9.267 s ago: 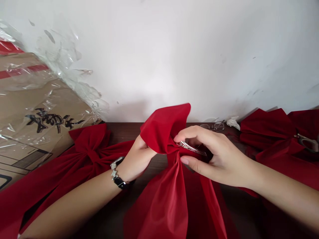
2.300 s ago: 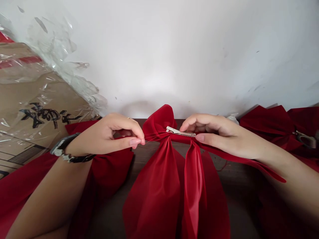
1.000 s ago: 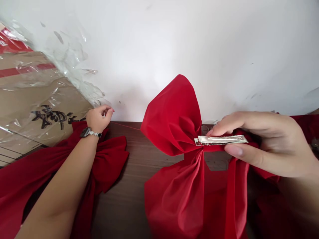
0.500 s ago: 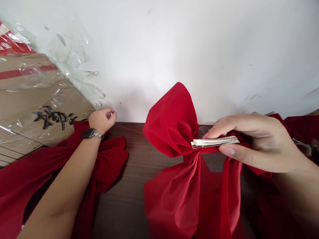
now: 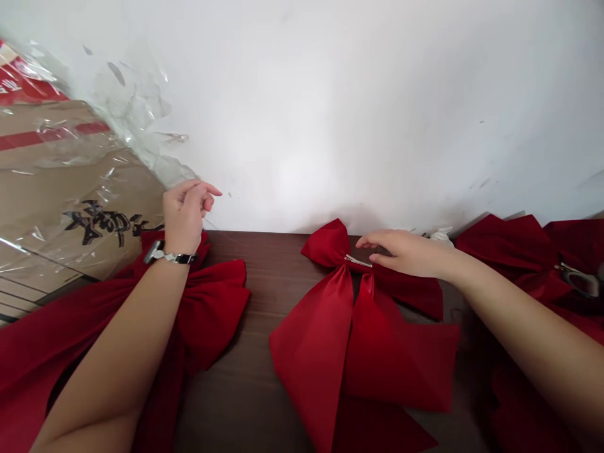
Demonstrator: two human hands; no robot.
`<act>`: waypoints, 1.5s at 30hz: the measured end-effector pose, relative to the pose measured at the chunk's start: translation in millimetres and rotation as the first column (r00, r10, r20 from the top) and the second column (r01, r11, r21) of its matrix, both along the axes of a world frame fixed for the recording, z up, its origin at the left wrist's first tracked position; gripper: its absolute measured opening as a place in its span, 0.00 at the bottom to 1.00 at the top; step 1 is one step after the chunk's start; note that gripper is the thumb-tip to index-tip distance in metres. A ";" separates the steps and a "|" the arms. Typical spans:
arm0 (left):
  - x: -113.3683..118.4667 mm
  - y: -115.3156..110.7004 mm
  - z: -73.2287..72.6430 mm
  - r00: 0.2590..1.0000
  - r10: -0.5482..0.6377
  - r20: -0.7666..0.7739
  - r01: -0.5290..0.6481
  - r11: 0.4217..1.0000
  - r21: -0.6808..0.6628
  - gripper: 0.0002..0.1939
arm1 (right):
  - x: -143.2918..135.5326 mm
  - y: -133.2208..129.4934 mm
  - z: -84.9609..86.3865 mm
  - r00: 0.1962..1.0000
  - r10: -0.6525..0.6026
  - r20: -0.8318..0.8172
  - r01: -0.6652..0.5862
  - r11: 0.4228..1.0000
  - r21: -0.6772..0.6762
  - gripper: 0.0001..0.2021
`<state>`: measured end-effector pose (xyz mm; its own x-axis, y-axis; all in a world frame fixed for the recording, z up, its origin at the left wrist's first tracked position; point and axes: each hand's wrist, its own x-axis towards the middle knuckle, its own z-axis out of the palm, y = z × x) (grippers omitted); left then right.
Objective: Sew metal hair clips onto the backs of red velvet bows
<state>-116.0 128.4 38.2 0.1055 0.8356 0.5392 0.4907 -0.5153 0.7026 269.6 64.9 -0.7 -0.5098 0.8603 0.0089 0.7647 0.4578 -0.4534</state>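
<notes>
Our right grip (image 5: 403, 251) is parted beside the slim metal clip (image 5: 358, 260) on a smooth, folded red bow (image 5: 316, 343) at five o'clock on the wood-grained bench (image 5: 226, 402). At nine, our left grip (image 5: 183, 211) curls near fine thread (image 5: 211, 223); we can't tell whether it's closed.

craft workspace with red bows (image 5: 310, 336)

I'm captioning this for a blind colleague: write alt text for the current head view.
A red bow with a metal clip lies on a dark table, the right hand beside it, the left hand raised near a box.
</notes>
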 end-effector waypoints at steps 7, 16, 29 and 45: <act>72.6 -59.8 21.0 0.806 -0.176 0.565 0.453 0.798 -0.397 0.12 | -40.5 -41.0 17.4 0.916 0.168 -0.363 -0.191 0.981 -0.029 0.11; 116.5 -110.7 -6.2 0.704 -0.440 0.558 0.710 0.460 -0.533 0.14 | -72.7 -69.4 1.5 0.724 0.004 -0.690 -0.400 0.816 -0.416 0.14; 113.3 -118.3 -0.7 0.540 -0.491 0.683 0.830 0.444 -0.337 0.14 | -83.3 -63.4 -13.9 0.640 -0.195 -0.744 -0.411 0.731 -0.545 0.14; 99.8 -110.5 2.9 0.642 -0.625 0.443 0.760 0.595 -0.262 0.10 | -73.5 -55.3 -5.6 0.659 -0.132 -0.741 -0.319 0.842 -0.434 0.08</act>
<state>-16.2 17.9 41.1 0.6491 0.7033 0.2900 -0.1461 -0.2589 0.9548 196.1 9.6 -6.3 -0.6043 0.7967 0.0085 0.0488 0.0477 -0.9977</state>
